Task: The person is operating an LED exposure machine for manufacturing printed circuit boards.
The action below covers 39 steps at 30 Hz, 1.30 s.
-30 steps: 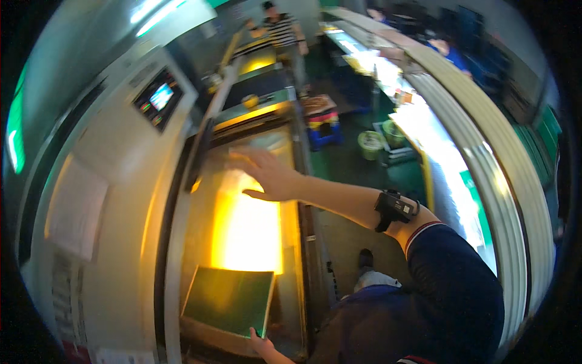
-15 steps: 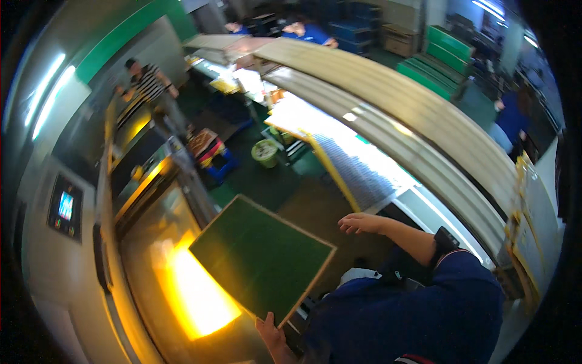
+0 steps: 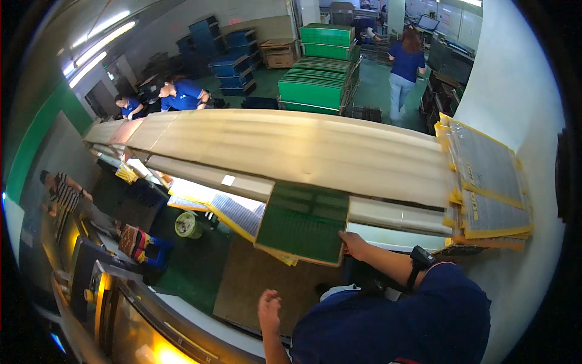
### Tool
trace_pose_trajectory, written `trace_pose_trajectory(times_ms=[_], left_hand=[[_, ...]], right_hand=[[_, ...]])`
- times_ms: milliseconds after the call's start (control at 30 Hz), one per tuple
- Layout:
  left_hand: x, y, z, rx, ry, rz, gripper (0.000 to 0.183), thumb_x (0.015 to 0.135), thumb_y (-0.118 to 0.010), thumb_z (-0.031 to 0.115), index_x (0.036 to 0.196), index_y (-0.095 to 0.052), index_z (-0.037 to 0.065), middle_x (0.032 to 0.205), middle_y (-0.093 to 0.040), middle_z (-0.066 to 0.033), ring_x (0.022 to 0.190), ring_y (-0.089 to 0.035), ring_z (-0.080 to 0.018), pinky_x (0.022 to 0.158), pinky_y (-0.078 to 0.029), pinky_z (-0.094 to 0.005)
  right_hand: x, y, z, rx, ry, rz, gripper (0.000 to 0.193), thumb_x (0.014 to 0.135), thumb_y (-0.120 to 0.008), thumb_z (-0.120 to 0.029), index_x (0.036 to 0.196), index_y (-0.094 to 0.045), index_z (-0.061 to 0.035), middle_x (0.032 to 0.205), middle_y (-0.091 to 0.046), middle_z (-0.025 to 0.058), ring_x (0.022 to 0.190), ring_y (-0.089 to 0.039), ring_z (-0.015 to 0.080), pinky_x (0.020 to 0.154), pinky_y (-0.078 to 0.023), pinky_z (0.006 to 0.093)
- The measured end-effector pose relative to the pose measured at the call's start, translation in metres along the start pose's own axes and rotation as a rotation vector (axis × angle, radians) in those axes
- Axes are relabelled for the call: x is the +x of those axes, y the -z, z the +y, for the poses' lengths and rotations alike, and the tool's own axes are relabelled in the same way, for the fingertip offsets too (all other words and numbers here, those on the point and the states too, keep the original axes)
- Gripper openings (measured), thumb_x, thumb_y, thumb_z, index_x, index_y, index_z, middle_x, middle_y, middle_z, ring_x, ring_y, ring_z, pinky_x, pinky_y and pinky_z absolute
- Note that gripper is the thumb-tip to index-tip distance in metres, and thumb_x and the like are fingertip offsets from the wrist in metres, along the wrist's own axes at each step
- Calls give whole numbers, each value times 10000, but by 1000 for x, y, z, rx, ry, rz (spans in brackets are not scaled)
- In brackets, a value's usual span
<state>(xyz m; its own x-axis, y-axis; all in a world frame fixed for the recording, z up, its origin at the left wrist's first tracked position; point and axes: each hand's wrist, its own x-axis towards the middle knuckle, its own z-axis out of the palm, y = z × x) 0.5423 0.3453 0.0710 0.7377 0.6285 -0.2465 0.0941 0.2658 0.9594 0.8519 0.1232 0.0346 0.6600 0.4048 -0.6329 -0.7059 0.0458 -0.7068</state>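
A flat rectangular dark green panel [image 3: 302, 223] with a thin light-brown edge is held up in front of me. My right hand [image 3: 353, 244] grips it by its right edge near the lower corner. Below and left of the panel, my left hand [image 3: 270, 310] is raised over the floor, away from the panel. Its fingers are loosely bent and apart, with nothing in them. Behind the panel are the long bench and a lit lower shelf [image 3: 394, 238], partly covered by it.
A long bench with a pale ribbed top [image 3: 291, 142] runs across. Yellow-edged screen frames [image 3: 491, 182] lean at its right end. A yellow-lit machine [image 3: 151, 321] stands at lower left, near a bucket [image 3: 188, 225]. Several people work farther off; green stacked trays [image 3: 318, 85] stand behind.
My view has turned right, from the yellow-lit machine toward the bench. The panel has gone from my left hand to my right. My left hand has let go.
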Motion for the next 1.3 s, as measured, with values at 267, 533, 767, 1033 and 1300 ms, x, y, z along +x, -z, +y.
trace_pose_trajectory(times_ms=[267,533,767,1033,1300], left_hand=[[-37,-50,-10,35,554,-375,371,935,-555,165,1272,-541,10,1204,-588,-65,1078,-542,-141,941,-411,-267],[-120,-2,-50,270,624,-115,425,924,-543,402,1156,-637,59,1100,-659,-98,1042,-596,-213,908,-445,-321],[-251,-34,-58,-13,762,348,454,911,-547,447,1080,-666,43,1005,-683,-84,938,-611,-206,846,-460,-306],[-353,-59,-99,-26,678,951,508,902,-522,499,917,-683,18,823,-672,-140,752,-630,-245,680,-477,-371],[-401,18,-108,-86,307,1347,398,926,-525,401,908,-666,29,831,-651,-99,783,-606,-198,702,-465,-331]], right_hand=[[25,5,-39,-71,-52,-227,434,968,-462,-429,1050,-565,-15,963,-660,135,878,-666,235,754,-537,371],[40,-80,-10,-857,-173,-866,393,971,-473,-335,1147,-583,-1,1028,-663,137,895,-646,219,817,-515,339],[32,-186,45,-1132,-123,-1193,281,952,-511,-194,1122,-596,13,958,-669,114,872,-627,171,801,-504,310],[-28,-275,119,-1454,-69,-1508,301,941,-552,-228,1118,-608,9,973,-673,107,907,-626,169,819,-491,304],[-111,-352,207,-1741,146,-1753,309,930,-570,-230,1142,-605,-8,1005,-667,94,936,-615,164,841,-476,300]])
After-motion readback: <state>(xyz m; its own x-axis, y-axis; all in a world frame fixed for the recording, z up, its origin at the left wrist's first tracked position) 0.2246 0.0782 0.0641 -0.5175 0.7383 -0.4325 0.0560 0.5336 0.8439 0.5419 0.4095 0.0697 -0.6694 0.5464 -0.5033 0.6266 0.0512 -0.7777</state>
